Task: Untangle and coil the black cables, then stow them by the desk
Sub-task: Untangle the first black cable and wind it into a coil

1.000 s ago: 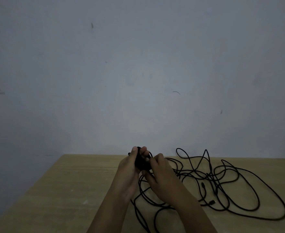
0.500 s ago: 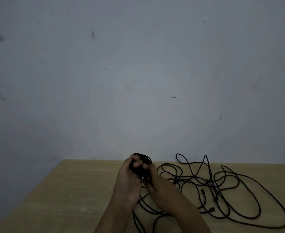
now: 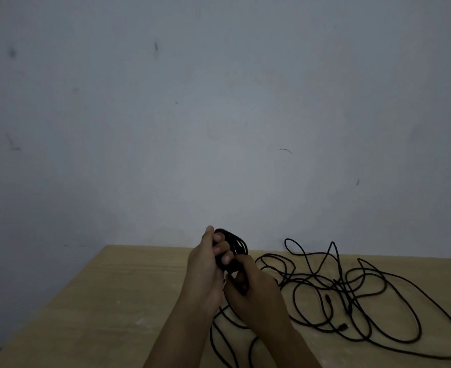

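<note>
The cables [image 3: 352,296] sprawl tangled on the desk [image 3: 112,301] at four o'clock of the hands. The left hand [image 3: 205,264] grips a small wound coil [image 3: 233,248], the right hand [image 3: 256,290] pinching the strand below it. Coiling looks barely begun; next wants another loop fed up from the tangle.

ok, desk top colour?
Light tan wood grain on the desk, shown in the head view, the only one. The cables on it are black.

Matt black cables [image 3: 352,293], thin, smooth-jacketed, no sheen, at lower right of frame. Desk [image 3: 107,301] at bottom: pale wood-grain top, matt, faint pale scuffs at lower left. Wall [image 3: 219,115] filling upper frame: painted, matt grey-white, dark smudges and scratches.
</note>
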